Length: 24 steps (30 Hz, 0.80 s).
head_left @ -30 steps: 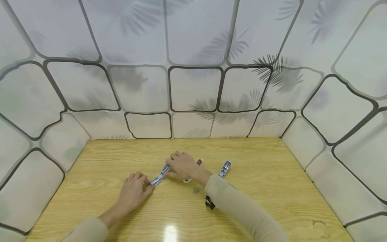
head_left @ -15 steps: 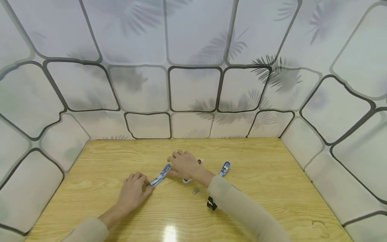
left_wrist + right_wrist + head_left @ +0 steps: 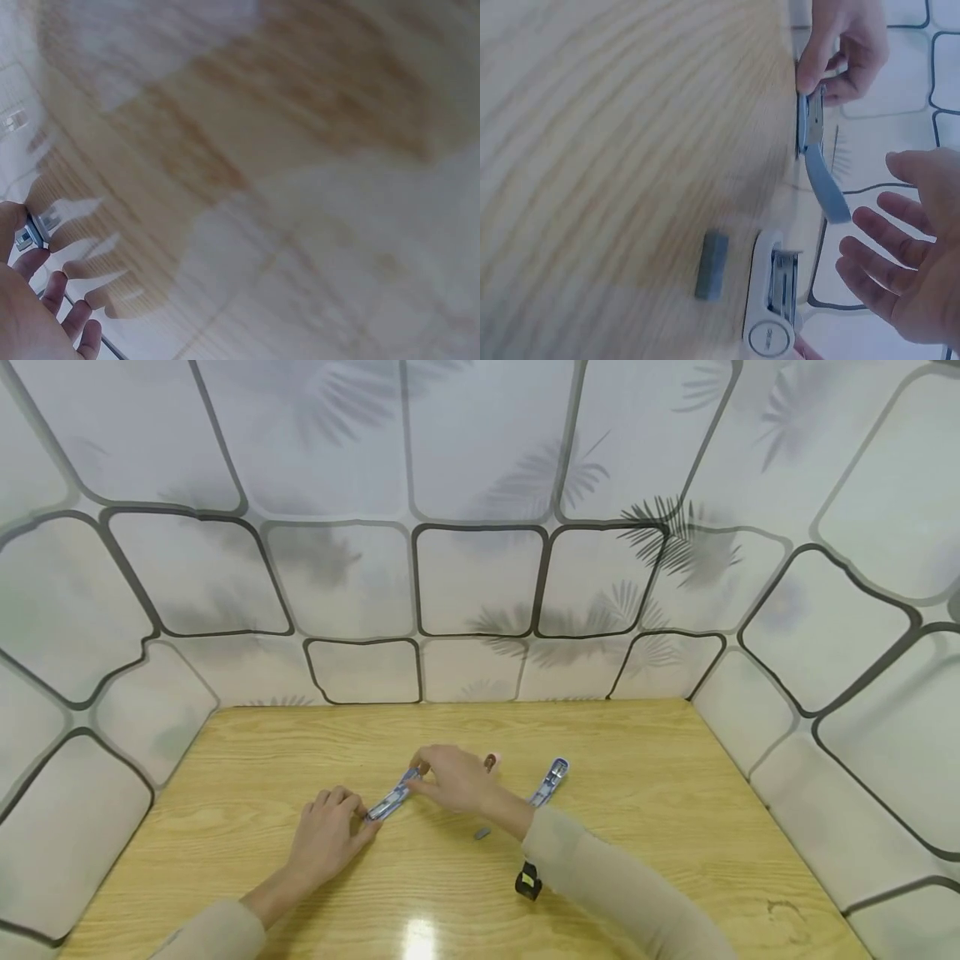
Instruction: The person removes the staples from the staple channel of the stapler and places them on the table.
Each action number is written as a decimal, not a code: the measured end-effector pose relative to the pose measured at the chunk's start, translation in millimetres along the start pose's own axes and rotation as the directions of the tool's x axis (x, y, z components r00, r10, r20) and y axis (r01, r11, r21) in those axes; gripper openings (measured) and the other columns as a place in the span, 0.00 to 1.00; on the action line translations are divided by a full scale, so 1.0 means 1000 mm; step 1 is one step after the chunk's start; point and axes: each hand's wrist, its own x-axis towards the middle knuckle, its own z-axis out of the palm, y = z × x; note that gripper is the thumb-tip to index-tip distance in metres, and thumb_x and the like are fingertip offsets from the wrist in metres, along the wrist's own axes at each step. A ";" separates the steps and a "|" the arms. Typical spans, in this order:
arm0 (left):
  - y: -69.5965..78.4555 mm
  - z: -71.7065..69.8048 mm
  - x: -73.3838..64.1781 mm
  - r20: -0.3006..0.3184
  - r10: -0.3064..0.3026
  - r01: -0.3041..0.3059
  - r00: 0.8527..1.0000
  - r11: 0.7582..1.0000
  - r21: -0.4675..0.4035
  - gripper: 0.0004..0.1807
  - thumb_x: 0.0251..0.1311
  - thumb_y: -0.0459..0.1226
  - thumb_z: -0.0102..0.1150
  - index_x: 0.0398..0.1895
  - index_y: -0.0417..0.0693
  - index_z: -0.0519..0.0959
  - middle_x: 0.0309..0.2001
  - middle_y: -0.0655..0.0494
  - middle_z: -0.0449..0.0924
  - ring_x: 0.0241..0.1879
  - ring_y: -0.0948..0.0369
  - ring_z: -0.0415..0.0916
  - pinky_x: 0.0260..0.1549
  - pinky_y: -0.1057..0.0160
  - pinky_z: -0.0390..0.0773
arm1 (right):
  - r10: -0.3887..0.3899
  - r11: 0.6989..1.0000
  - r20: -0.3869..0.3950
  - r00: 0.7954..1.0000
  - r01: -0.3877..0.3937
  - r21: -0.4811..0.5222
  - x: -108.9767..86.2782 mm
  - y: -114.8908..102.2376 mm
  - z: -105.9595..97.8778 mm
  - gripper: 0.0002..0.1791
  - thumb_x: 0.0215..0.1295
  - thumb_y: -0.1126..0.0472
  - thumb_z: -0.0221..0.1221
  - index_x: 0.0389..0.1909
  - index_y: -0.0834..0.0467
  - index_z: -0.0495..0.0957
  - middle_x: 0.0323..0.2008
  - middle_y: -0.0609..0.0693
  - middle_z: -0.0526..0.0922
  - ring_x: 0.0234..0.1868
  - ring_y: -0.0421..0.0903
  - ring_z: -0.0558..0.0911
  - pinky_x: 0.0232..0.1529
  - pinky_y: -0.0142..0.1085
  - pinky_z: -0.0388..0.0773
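Note:
A blue stapler [image 3: 390, 799], folded open into a long shape, lies slantwise on the table. My left hand [image 3: 327, 835] pinches its near end between thumb and fingers; in the left wrist view only a bit of the stapler [image 3: 34, 231] shows by the fingers. At the far end is my right hand [image 3: 453, 781]. The right wrist view shows that hand [image 3: 919, 247] with loosely spread fingers, apart from the stapler's raised blue cover [image 3: 827, 187]. A white-and-pink stapler [image 3: 771, 300] lies beneath the right hand, beside a grey strip of staples [image 3: 712, 266].
Another open blue stapler [image 3: 550, 781] lies to the right, partly covered by the right forearm. A small black object [image 3: 528, 882] with a yellow patch shows beside the right sleeve; whether it is attached I cannot tell. A patterned curtain [image 3: 480, 581] encloses the wooden table [image 3: 637, 827].
My right hand has lowered slightly, its fingers now bent down at the stapler's far end and its thumb overlapping it. The black object shifted with the right arm. The left hand keeps its hold.

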 end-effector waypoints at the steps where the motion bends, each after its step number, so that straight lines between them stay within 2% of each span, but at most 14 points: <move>1: 0.000 0.000 0.000 -0.001 0.002 -0.002 1.000 1.000 -0.001 0.14 0.58 0.46 0.77 0.33 0.48 0.83 0.43 0.46 0.84 0.43 0.46 0.80 0.41 0.44 0.82 | 0.011 0.998 -0.005 1.000 -0.011 0.056 0.000 -0.001 0.001 0.17 0.75 0.46 0.63 0.54 0.53 0.84 0.47 0.48 0.90 0.44 0.41 0.87 0.40 0.28 0.82; 3: -0.001 0.000 0.000 -0.001 0.006 -0.006 1.000 1.000 -0.002 0.14 0.58 0.46 0.77 0.33 0.48 0.83 0.43 0.46 0.84 0.43 0.46 0.80 0.41 0.44 0.82 | 0.044 0.986 -0.011 0.999 -0.041 0.161 0.000 -0.003 0.004 0.15 0.74 0.49 0.65 0.50 0.54 0.86 0.43 0.48 0.90 0.36 0.37 0.85 0.35 0.25 0.80; 6: -0.001 -0.001 -0.001 0.001 0.006 -0.006 1.000 1.000 -0.005 0.14 0.57 0.46 0.78 0.33 0.47 0.83 0.43 0.45 0.84 0.43 0.46 0.79 0.41 0.44 0.82 | 0.100 0.950 -0.017 0.995 -0.091 0.300 0.000 -0.007 0.010 0.11 0.72 0.52 0.67 0.44 0.56 0.87 0.39 0.49 0.90 0.29 0.34 0.80 0.29 0.25 0.77; 11: 0.000 -0.002 -0.001 0.007 0.006 -0.006 1.000 1.000 -0.007 0.15 0.58 0.46 0.77 0.34 0.47 0.83 0.43 0.47 0.83 0.42 0.47 0.80 0.41 0.45 0.82 | 0.180 0.875 0.009 0.984 -0.164 0.455 0.003 -0.013 0.024 0.08 0.70 0.57 0.69 0.39 0.59 0.89 0.34 0.50 0.91 0.25 0.33 0.78 0.25 0.25 0.74; 14: 0.000 -0.003 -0.001 0.013 0.007 -0.006 1.000 1.000 -0.004 0.14 0.59 0.47 0.77 0.34 0.48 0.83 0.43 0.48 0.83 0.43 0.47 0.80 0.40 0.44 0.82 | 0.210 0.847 0.018 0.978 -0.191 0.496 0.003 -0.019 0.032 0.07 0.68 0.60 0.70 0.37 0.61 0.89 0.33 0.50 0.90 0.24 0.34 0.78 0.24 0.25 0.75; 24: 0.001 -0.003 0.000 0.016 0.006 -0.007 1.000 1.000 0.006 0.14 0.59 0.47 0.76 0.34 0.48 0.83 0.43 0.48 0.83 0.43 0.47 0.80 0.39 0.45 0.81 | 0.288 0.822 0.023 0.957 -0.259 0.507 0.005 -0.034 0.049 0.06 0.68 0.60 0.69 0.36 0.60 0.91 0.26 0.49 0.91 0.22 0.35 0.83 0.23 0.25 0.76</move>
